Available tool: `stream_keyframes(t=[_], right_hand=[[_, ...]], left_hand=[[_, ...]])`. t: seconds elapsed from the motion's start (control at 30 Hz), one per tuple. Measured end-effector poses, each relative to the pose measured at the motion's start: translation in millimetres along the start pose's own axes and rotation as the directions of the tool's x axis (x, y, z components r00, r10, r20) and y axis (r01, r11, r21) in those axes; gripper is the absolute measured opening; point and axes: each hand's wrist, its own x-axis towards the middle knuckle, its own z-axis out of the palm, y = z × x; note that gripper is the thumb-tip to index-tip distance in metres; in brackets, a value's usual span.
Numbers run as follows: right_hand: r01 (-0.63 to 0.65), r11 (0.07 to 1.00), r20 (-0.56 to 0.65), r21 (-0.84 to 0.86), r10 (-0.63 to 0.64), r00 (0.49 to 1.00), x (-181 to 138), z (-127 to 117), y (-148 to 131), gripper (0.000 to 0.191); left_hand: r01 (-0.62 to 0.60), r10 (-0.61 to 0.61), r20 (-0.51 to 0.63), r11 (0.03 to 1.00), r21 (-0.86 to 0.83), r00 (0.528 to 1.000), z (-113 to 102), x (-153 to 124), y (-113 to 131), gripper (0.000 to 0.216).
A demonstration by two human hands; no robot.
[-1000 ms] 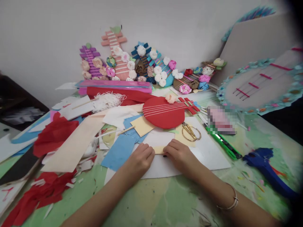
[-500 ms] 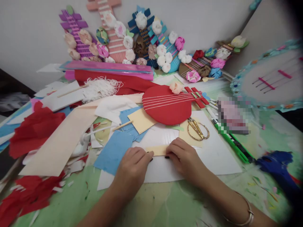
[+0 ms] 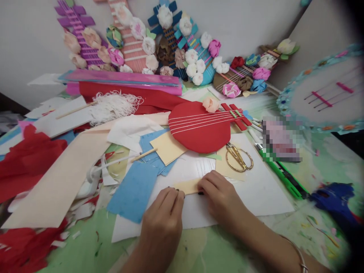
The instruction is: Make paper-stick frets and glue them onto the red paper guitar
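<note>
Both hands pinch the ends of a narrow strip of yellow paper [image 3: 189, 186] just above a white board [image 3: 256, 195]. My left hand [image 3: 166, 214] is closed on the strip's left end, fingers pressed together. At the other end, my right hand [image 3: 217, 191] grips with curled fingers, a bangle round that wrist. Beyond them lies a red paper lute [image 3: 200, 131] with white strings and a peach paper flower. Gold-handled scissors [image 3: 238, 158] rest on the board to the right. Blue paper [image 3: 133, 191] and a yellow paper square [image 3: 168, 148] lie to the left.
Decorated paper instruments [image 3: 133, 41] lean along the wall. White string [image 3: 113, 106], a peach crepe strip [image 3: 57, 182] and red crepe scraps [image 3: 31, 163] cover the left side. A green cutter [image 3: 284, 174] and blue crumpled paper [image 3: 332, 199] lie right.
My left hand has shifted down and slightly left along the strip's end, its fingers more bunched. The right hand stays nearly in place, and the camera view has moved a little.
</note>
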Motion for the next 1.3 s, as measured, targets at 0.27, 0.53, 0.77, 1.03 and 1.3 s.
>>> stream_keyframes(t=[0.27, 0.53, 0.77, 1.03, 1.3], right_hand=[[-0.053, 0.998, 0.017, 0.042, 0.053, 0.998, 2, 0, -3, 0.021], [-0.073, 0.997, 0.035, 0.009, 0.072, 0.997, 2, 0, -2, 0.022], [-0.070, 0.996, 0.067, -0.062, 0.074, 0.995, 1, 1, -3, 0.024], [-0.110, 0.992, 0.100, -0.056, 0.115, 0.988, 3, 1, -3, 0.022], [-0.129, 0.989, 0.120, -0.068, 0.137, 0.983, 3, 0, -4, 0.021]], left_hand=[[0.142, -0.138, 0.039, 0.975, -0.173, 0.990, 6, -3, -7, 0.014], [0.054, -0.057, 0.081, 0.998, 0.045, 0.995, 4, 2, -2, 0.023], [-0.140, 0.099, 0.205, 0.971, 0.195, 0.974, -7, 6, 3, 0.024], [-0.436, 0.341, 0.411, 0.885, 0.162, 0.846, -15, 20, 2, 0.018], [-0.492, 0.414, 0.402, 0.863, 0.111, 0.817, -17, 22, -4, 0.016]])
